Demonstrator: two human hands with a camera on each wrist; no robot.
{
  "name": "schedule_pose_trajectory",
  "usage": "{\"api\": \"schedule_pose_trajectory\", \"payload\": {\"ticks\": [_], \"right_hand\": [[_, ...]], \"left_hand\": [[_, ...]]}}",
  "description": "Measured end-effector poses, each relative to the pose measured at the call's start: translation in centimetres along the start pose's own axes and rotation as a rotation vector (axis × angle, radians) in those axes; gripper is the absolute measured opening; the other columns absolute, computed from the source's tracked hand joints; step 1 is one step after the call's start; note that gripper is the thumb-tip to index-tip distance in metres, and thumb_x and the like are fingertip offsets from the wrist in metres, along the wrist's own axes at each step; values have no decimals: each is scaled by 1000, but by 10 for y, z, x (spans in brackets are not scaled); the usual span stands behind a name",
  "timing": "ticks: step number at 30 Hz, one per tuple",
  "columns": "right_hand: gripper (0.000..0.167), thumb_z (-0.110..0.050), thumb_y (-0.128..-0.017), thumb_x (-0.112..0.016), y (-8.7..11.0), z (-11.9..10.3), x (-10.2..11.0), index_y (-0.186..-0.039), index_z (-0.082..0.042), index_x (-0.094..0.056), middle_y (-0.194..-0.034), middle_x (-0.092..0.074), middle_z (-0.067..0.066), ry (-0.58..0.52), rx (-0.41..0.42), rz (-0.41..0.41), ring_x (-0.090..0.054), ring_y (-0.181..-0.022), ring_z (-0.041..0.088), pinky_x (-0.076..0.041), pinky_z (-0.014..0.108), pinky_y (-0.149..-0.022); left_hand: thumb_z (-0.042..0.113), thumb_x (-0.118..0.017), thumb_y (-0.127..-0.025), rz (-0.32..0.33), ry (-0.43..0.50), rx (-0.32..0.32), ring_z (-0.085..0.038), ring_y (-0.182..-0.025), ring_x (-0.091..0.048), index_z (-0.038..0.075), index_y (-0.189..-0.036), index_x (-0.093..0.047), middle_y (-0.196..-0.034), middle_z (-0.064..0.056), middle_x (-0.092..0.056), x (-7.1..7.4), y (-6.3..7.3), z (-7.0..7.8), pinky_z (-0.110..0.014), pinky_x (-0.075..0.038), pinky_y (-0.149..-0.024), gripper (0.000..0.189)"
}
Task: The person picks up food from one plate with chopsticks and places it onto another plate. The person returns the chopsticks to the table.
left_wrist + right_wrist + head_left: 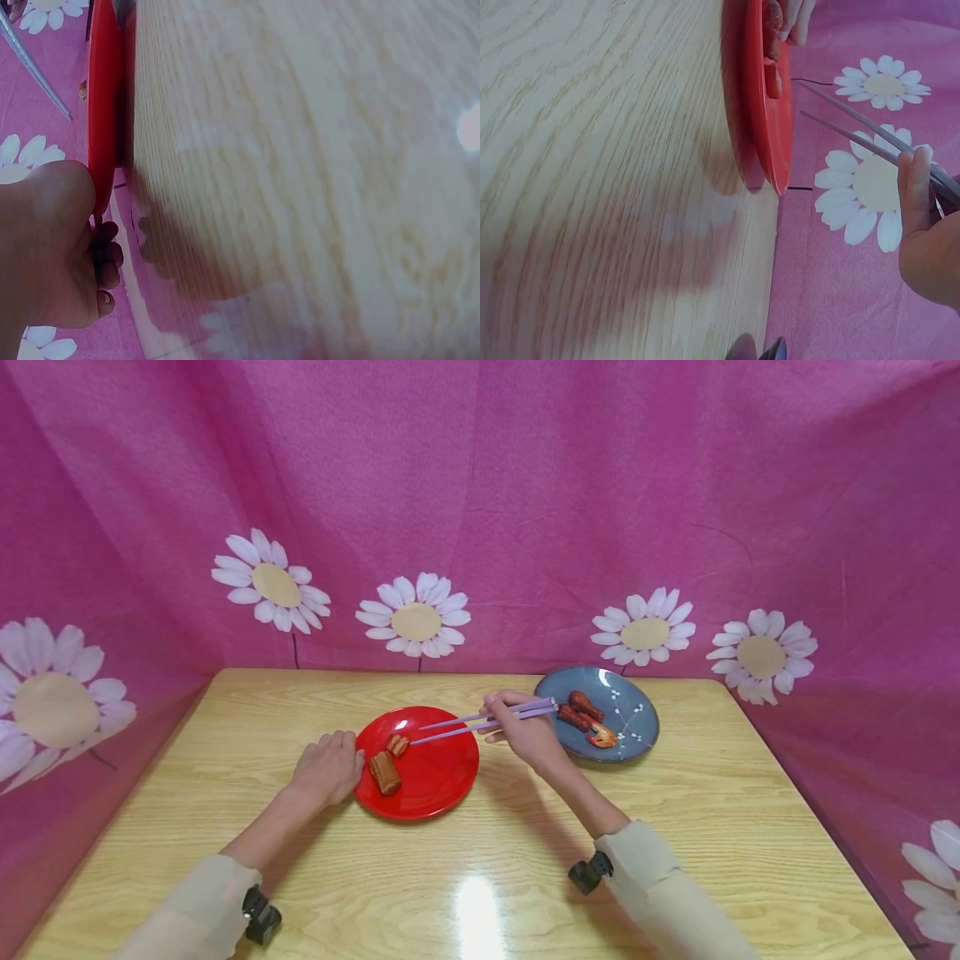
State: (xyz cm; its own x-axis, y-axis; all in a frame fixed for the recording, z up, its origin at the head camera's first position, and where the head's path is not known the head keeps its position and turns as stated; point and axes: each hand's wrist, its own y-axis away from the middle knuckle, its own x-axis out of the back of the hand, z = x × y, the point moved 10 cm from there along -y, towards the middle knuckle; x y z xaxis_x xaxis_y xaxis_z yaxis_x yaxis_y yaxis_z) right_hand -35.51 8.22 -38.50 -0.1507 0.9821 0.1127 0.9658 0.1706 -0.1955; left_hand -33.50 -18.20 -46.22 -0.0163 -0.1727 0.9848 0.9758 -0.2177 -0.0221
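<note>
My right hand [531,737] holds a pair of purple chopsticks [480,722], their tips spread a little above the red plate [442,777]. One tip points toward a small reddish-brown piece of meat [397,744], and the right wrist view shows a gap between tips and food. A larger brown block of meat [386,773] lies beside it on the plate. At the plate's left edge, my left hand [327,768] pinches the rim; in the left wrist view the thumb side lies over the rim and curled fingers [109,255] show below.
Behind and right of my right hand stands a blue-grey plate [637,731] with white blossoms. It bears a drumstick [586,704], dark red pieces [573,717] and an orange shrimp-like piece [602,736]. A pink flowered cloth [517,527] hangs around the wooden table [390,885].
</note>
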Motion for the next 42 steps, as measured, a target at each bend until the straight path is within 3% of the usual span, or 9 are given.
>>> {"api": "schedule_pose_trajectory", "payload": {"ticks": [7, 11, 14, 24, 29, 36, 42], "right_hand": [[26, -13, -99, -61, -1, 0, -9, -94, 12, -68, -89, -68, 24, 22, -9, -1, -73, -77, 32, -58, 33, -59], [24, -12, -99, -61, -2, 0, -16, -92, 9, -68, -89, -70, 23, 28, -1, -14, -72, -75, 32, -58, 33, -59], [26, -15, -100, -61, -3, 1, -20, -92, 8, -69, -89, -71, 20, 48, -1, -26, -72, -74, 30, -58, 33, -59], [26, -13, -100, -59, -5, -1, -29, -90, 9, -69, -87, -67, 29, 64, 14, -37, -69, -66, 18, -57, 31, -57], [27, -14, -100, -58, -7, -2, -33, -91, 10, -68, -87, -67, 29, 80, 13, -53, -69, -66, 19, -57, 31, -57], [27, -15, -100, -59, -8, -4, -36, -91, 8, -70, -78, -70, 16, 111, 13, -65, -70, -66, 24, -57, 34, -58], [27, -16, -101, -58, -10, -5, -42, -89, 5, -70, -78, -69, 15, 124, 4, -95, -71, -68, 29, -58, 35, -59]], "left_hand": [[19, -49, -101, 9, -3, -1, -33, -86, -52, -2, -96, -49, -85, -12, -50, 1, 0, 0, -45, -43, -73, 22], [19, -48, -101, 17, -3, -6, -35, -88, -53, -3, -96, -49, -86, -13, -51, 1, 0, 1, -47, -43, -74, 22], [19, -48, -101, 19, -1, -9, -34, -88, -53, -3, -96, -49, -86, -13, -51, 2, 0, 1, -47, -43, -74, 22], [19, -47, -101, 7, 3, -4, -33, -88, -52, -1, -95, -49, -86, -12, -50, 2, -1, 1, -45, -43, -73, 22], [19, -47, -101, 14, -4, -9, -34, -88, -53, -2, -95, -49, -86, -12, -50, 2, -1, 2, -46, -43, -73, 22], [19, -47, -101, -1, -4, -3, -33, -88, -52, -2, -96, -49, -87, -12, -50, 1, -1, 2, -46, -43, -74, 22], [20, -47, -102, -17, -3, 11, -33, -88, -51, -2, -96, -48, -86, -12, -49, 1, 0, 1, -45, -42, -74, 22]]}}
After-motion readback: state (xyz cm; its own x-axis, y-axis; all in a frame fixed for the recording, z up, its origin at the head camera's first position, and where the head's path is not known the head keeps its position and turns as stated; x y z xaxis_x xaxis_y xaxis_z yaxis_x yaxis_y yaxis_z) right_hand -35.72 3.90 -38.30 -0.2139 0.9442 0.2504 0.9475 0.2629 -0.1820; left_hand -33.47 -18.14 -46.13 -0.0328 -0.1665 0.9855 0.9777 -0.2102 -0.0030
